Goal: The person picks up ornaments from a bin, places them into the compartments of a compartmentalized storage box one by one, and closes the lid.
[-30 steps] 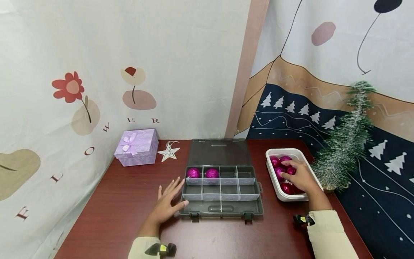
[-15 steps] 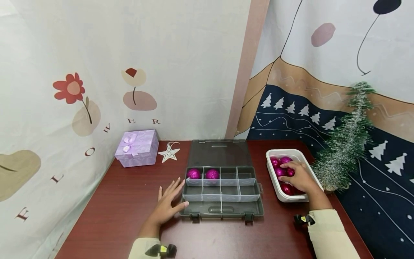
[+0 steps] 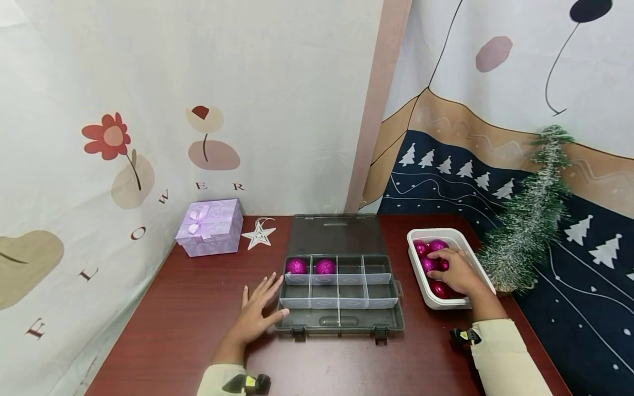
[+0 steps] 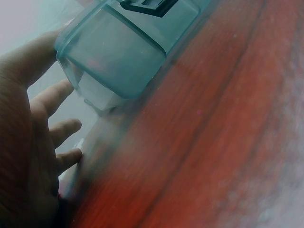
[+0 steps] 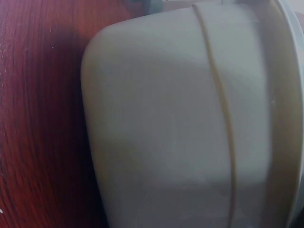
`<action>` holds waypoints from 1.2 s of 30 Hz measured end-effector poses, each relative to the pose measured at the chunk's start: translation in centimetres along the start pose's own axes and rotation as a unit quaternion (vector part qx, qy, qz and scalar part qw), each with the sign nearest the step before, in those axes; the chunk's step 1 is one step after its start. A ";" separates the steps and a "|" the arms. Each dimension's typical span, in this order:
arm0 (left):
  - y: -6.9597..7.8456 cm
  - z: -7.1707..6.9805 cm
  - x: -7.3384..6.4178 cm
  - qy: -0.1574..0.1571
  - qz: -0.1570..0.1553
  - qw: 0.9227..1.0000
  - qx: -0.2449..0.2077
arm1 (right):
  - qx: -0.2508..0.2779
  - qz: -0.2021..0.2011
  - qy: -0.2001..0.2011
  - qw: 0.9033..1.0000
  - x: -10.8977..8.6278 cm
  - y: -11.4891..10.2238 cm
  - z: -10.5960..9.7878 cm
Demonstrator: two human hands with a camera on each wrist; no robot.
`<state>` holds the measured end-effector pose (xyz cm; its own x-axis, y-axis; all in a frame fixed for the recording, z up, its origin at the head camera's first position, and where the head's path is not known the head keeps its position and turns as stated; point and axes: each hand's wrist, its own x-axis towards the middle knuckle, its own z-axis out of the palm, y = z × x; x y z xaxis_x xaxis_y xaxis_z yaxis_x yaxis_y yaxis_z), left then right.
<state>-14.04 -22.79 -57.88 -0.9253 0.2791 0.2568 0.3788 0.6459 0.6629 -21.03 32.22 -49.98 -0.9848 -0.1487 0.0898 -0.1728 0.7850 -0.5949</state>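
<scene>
A dark translucent compartment box (image 3: 324, 315) lies with its lid raised back, and two glittery magenta Christmas balls (image 3: 296, 266) sit in its two back-left compartments. My left hand (image 3: 255, 316) rests at the box's left side with fingers spread; the left wrist view shows thumb and fingers right at the box wall. Over the white tub (image 3: 414, 264) on the right, my right hand (image 3: 458, 270) reaches in and pinches a glittery magenta Christmas ball (image 3: 428, 265) between thumb and fingertips. Shiny magenta balls (image 3: 440, 289) lie around it, some hidden under the hand. The right wrist view shows only the tub's outer wall (image 5: 156, 114).
A lilac gift box (image 3: 210, 228) and a white star ornament (image 3: 259, 235) stand at the back left of the table. Behind the tub, a small frosted Christmas tree (image 3: 530, 220) leans at the right. Printed cloth (image 3: 277, 99) hangs behind the table.
My right hand's thumb and fingers have drawn slightly closer around the glittery ball in the tub. The left hand and the compartment box stay as they were.
</scene>
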 end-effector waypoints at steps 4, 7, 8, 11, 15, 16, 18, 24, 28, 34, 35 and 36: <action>-0.6 0.4 -0.2 0.006 0.008 1.000 -0.015 | -0.006 -0.004 0.005 1.000 -0.2 0.0 0.0; -0.3 0.3 -0.3 0.017 0.019 1.000 -0.018 | -0.002 -0.003 0.008 1.000 -0.4 0.0 0.0; -0.2 0.2 -0.3 0.021 0.022 0.999 -0.021 | -0.001 0.000 0.008 1.000 -0.4 -0.1 -0.1; -0.2 0.3 -0.3 0.027 0.028 0.999 -0.019 | 0.004 0.012 0.004 1.000 -0.6 -0.2 -0.4; -0.6 0.4 -0.3 0.016 0.015 1.000 -0.014 | 0.005 0.008 0.010 1.000 -0.7 -0.4 -0.9; -0.7 0.4 -0.2 0.011 0.009 1.000 -0.014 | 0.006 0.003 0.013 1.000 -0.8 -0.5 -1.0; -0.9 0.5 -0.2 0.005 0.001 1.000 -0.014 | 0.011 -0.009 0.020 1.000 -0.8 -0.6 -1.1; -1.0 0.4 0.0 -0.002 -0.007 1.000 -0.016 | 0.040 -0.037 0.046 0.997 -1.0 -0.9 -1.3; -1.0 0.5 0.0 -0.005 -0.006 1.000 -0.016 | 0.052 -0.051 0.064 0.995 -1.2 -0.9 -1.3; -1.0 0.5 -0.1 0.004 0.000 1.000 -0.017 | 0.052 -0.058 0.075 0.994 -1.4 -1.2 -1.5; -0.9 0.5 -0.1 0.005 0.002 1.000 -0.016 | 0.053 -0.056 0.075 0.994 -1.4 -1.3 -1.5; -0.9 0.5 -0.1 0.008 0.009 1.000 -0.013 | 0.052 -0.055 0.075 0.994 -1.4 -1.3 -1.5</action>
<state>-14.25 -23.02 -58.84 -0.9187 0.2784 0.2800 0.3946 0.6226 0.6758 -19.46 32.31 -48.12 -0.9530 -0.1332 0.2723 -0.2847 0.7013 -0.6536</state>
